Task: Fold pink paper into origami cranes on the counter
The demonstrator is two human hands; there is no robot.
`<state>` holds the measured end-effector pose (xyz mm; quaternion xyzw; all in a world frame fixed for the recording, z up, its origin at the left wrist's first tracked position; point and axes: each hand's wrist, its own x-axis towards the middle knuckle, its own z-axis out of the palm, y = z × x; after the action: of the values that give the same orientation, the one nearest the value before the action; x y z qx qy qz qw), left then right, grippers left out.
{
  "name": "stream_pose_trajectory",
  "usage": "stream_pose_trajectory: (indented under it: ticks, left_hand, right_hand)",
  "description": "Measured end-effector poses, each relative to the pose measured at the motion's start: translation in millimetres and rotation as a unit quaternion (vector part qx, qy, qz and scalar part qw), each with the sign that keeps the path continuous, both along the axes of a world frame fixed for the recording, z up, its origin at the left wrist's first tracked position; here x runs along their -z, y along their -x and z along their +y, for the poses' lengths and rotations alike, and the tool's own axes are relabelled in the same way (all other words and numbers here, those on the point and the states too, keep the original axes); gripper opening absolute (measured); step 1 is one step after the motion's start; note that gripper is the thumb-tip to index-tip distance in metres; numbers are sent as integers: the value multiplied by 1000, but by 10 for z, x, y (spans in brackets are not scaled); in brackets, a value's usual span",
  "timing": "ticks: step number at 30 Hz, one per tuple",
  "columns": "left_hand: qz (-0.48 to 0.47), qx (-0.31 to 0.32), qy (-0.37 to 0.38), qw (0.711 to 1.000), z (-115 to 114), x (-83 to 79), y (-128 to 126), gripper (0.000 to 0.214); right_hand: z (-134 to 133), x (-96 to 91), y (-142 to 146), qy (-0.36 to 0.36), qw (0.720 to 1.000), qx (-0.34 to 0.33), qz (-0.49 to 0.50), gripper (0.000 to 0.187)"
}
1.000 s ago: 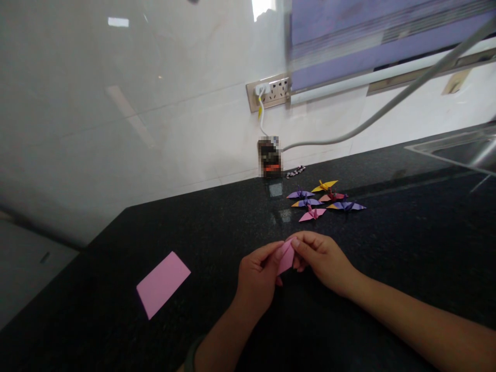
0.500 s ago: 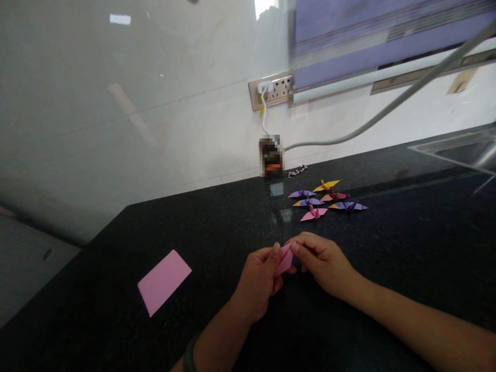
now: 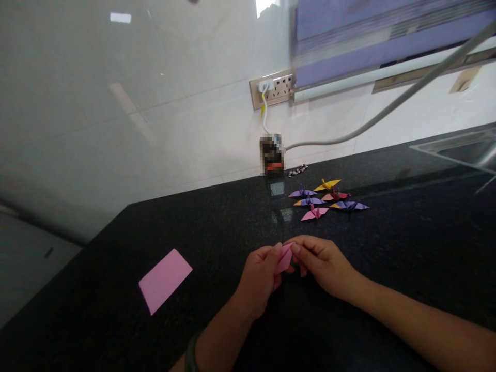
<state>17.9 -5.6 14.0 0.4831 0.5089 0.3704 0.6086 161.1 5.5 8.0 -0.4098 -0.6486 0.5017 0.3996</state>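
Between my two hands is a small folded piece of pink origami paper [image 3: 284, 261], held just above the dark countertop. My left hand [image 3: 260, 279] grips its left side, thumb on top and fingers beneath. The thumb and fingers of my right hand [image 3: 323, 263] pinch its upper right corner. My fingers cover parts of the folded paper. Beyond my hands stands a group of several folded paper cranes: a pink crane [image 3: 315, 213] nearest, with purple ones, a red one [image 3: 335, 195] and a yellow crane [image 3: 327, 184] behind.
Pink paper sheets [image 3: 166, 281] lie on the black countertop [image 3: 217, 222] to the left. By the wall are a blurred-out dark object [image 3: 272, 156], a beaded strand [image 3: 298, 170] and a grey cable [image 3: 372, 124]. A plug sits in the wall socket [image 3: 277, 89]. A sink edge [image 3: 437, 150] shows right.
Both hands stay on the pink paper. The right-hand fingers have shifted slightly along its corner, and the paper is tilted a little differently.
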Motion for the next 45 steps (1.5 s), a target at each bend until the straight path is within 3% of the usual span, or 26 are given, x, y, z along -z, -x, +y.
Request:
stream_pose_trajectory:
  ticks: [16,28,45]
  left_hand:
    - [122,-10,-92,988,10,71,59,44]
    - [156,-25,-140,977,7,9,58,38]
    - [194,-22,-199,960,-47,-62,9,35]
  right_hand:
    - [11,18,24,30,999,3,19,25]
    - [0,31,47,67,995,-9,75,25]
    - [-14,48,95,56,995,39,75,23]
